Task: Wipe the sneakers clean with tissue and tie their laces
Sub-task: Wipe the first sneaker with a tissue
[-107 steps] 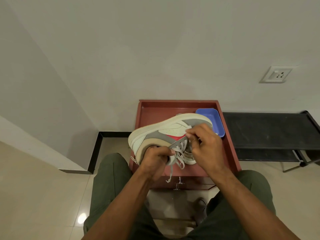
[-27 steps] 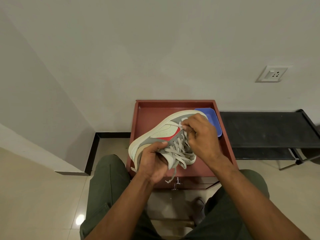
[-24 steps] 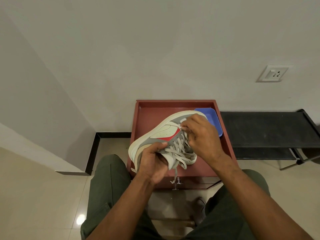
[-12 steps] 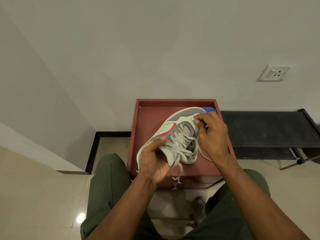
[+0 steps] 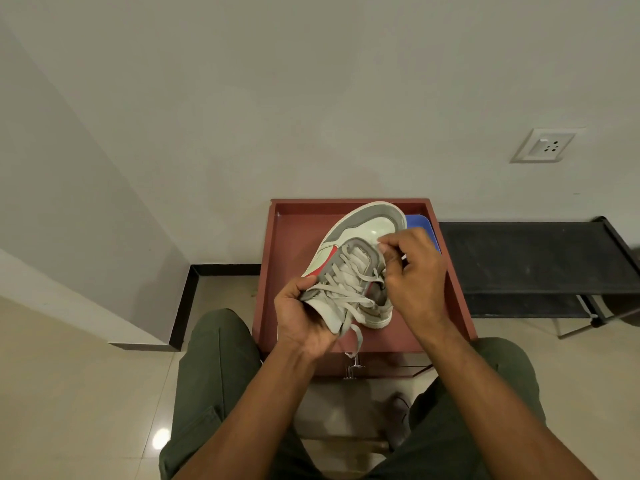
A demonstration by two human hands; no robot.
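Sneaker [image 5: 367, 233] gripped by left hand [image 5: 299, 317] above tray rim [image 5: 265, 271], right hand [image 5: 414, 271] pinching lace [image 5: 382, 249]

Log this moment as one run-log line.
step: lacing | left hand: grips grey-and-cream sneaker at heel | right hand: pinches cream lace near toe | sneaker: above red-brown tray | laces: untied

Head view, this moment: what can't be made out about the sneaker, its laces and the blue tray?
- Lace end pinched by the right hand: covered by its fingers.
- Sneaker heel: hidden in the left hand.
- Blue tray: mostly behind sneaker and right hand; contents unseen.
- Tissue and second sneaker: not in view.
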